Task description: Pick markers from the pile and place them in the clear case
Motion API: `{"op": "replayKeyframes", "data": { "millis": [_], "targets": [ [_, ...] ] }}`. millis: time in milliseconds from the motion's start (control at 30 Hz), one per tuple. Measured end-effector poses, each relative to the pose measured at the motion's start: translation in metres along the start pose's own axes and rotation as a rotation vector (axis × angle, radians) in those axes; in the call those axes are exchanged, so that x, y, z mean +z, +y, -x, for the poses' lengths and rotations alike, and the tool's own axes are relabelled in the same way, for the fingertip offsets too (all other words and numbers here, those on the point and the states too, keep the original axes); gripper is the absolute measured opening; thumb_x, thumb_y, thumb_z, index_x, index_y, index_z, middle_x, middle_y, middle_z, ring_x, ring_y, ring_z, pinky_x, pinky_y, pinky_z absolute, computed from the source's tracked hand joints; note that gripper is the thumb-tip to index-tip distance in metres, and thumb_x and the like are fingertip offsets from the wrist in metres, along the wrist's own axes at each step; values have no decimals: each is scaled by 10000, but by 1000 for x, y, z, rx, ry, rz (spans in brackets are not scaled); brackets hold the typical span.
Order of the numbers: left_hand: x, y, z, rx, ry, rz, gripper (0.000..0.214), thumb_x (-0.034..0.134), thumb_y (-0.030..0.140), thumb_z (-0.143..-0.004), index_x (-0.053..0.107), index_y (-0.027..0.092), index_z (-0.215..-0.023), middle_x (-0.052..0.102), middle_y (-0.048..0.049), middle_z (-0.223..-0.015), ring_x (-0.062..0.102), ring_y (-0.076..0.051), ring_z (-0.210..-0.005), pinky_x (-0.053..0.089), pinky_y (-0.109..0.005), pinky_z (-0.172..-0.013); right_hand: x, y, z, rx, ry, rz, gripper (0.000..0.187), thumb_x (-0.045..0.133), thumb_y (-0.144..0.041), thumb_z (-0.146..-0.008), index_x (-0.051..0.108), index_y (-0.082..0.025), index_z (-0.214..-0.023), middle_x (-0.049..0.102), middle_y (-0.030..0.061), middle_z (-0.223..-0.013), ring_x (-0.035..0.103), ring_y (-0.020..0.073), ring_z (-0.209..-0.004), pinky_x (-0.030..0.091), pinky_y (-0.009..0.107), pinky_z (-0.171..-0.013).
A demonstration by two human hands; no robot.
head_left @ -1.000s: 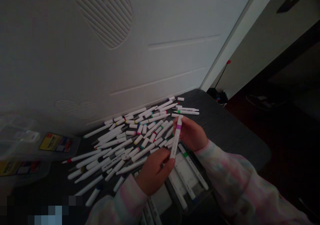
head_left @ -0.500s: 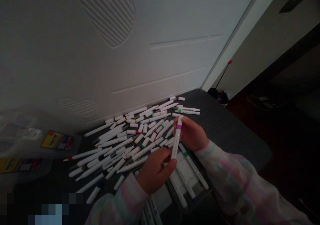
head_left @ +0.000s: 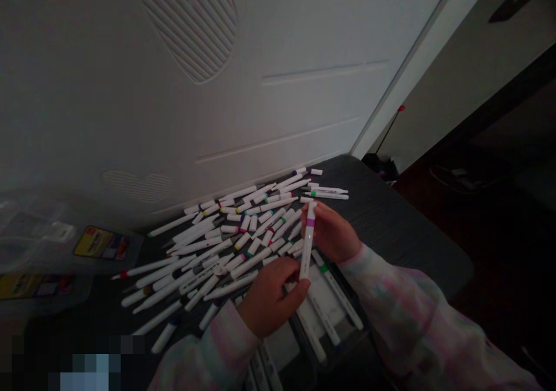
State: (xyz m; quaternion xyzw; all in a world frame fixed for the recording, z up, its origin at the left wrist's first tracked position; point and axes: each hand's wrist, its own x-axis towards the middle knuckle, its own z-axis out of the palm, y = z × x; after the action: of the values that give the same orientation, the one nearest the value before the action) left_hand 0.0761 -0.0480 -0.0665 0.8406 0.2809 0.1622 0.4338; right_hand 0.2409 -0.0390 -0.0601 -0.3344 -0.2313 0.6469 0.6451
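Observation:
A white marker (head_left: 307, 246) with a purple band stands nearly upright in view between my two hands. My left hand (head_left: 273, 298) pinches its lower end between thumb and fingers. Around the capped upper end, my right hand (head_left: 332, 231) has its fingers closed. Below the hands, an open marker case (head_left: 343, 344) holds several white markers lying side by side, one with a green band (head_left: 336, 289). To the left spreads a loose pile of white markers and caps (head_left: 243, 240), many markers uncapped, with bands of various colours.
The dark tabletop (head_left: 391, 234) reaches to a rounded right edge. Behind it rises a white panel (head_left: 282, 113) with heart reliefs. Clear plastic cases with yellow labels (head_left: 102, 243) lie at the left. A thin stick with a red tip (head_left: 401, 108) stands beyond the table.
Hardly anything differs. My left thumb has shifted slightly at the marker's lower end, and the whole view has moved a little.

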Motion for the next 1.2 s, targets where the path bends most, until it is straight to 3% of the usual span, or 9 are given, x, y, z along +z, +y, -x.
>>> {"op": "replayKeyframes", "data": {
  "millis": [1200],
  "targets": [
    [1,1,-1,16,14,-32,188,404,308,-793,451,164,-683,458,0,-643,423,-122,-618,333,-247,-588,1,0,1,10,-16,33,126,551,-259,-691,570,-152,-756,530,-23,-580,439,54,-444,353,169,-395]
  ]
}}
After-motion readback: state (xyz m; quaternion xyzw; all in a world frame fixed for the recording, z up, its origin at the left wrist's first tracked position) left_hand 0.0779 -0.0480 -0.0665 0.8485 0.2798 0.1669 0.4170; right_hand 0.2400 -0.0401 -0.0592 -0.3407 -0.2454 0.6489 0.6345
